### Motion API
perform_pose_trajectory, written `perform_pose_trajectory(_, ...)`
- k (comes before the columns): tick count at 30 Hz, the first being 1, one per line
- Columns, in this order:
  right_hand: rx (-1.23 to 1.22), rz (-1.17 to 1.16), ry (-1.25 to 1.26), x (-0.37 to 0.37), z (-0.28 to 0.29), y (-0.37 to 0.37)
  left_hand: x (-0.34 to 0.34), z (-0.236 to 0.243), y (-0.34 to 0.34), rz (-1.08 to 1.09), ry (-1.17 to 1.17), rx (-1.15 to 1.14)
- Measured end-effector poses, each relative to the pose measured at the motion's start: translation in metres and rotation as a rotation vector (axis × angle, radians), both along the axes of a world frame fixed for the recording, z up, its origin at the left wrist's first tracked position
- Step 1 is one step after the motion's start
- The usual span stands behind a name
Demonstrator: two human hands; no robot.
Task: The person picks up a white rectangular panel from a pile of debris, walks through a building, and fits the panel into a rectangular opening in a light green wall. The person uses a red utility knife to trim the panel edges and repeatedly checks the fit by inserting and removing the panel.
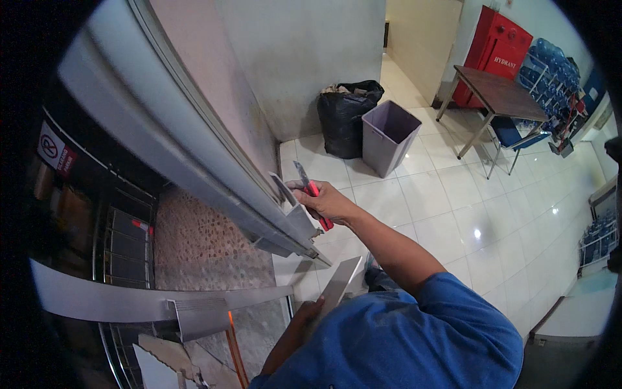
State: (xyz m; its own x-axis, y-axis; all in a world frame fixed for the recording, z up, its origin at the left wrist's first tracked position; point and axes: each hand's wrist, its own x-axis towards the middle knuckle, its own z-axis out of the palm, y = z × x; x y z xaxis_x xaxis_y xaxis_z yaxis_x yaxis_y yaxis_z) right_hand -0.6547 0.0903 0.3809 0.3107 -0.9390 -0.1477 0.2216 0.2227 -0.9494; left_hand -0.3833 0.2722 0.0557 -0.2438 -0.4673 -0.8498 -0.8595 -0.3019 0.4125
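Observation:
My right hand (332,202) is closed around a red utility knife (313,188), its blade out and pointing up and away from me. Right beside its fingertips is a thin pale strip (283,188) on the edge of the grey metal frame (214,170); whether the fingers also pinch this strip I cannot tell. Lower down, close to my body, my left hand (310,312) grips a flat whitish board (341,283) that slants upward. Part of that hand is hidden by the board and my blue shirt.
A black rubbish bag (343,123) and a grey bin (382,146) stand by the wall. Farther right are a brown table (499,97), a blue chair (512,135) and a red cabinet (495,55). A grey rail (103,293) crosses at lower left, near broken panels (162,363).

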Motion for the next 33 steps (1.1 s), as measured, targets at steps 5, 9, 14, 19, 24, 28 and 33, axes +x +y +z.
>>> perform_pose_trajectory(5,-0.258,0.033,0.043,0.017,-0.012,-0.001,-0.002,0.002,0.011,0.009,-0.022,0.050)
perform_pose_trajectory(9,-0.396,0.089,0.217,0.013,-0.035,0.008,-0.014,0.023,0.025,0.150,-0.135,0.103)
perform_pose_trajectory(14,-0.232,0.123,0.402,-0.073,-0.079,0.052,-0.034,0.016,0.048,0.360,-0.226,0.088)
perform_pose_trajectory(19,0.406,-0.032,0.269,-0.246,-0.182,0.126,-0.100,0.025,0.053,0.458,-0.369,0.046)
perform_pose_trajectory(24,0.650,-0.259,0.429,-0.420,-0.245,0.209,-0.178,0.028,0.038,0.445,-0.247,-0.067)
perform_pose_trajectory(28,0.758,-0.448,0.283,-0.487,-0.251,0.225,-0.232,0.032,0.007,0.519,-0.134,-0.191)
perform_pose_trajectory(33,0.592,-0.411,0.176,-0.474,-0.256,0.186,-0.300,0.110,-0.051,0.582,0.108,-0.241)
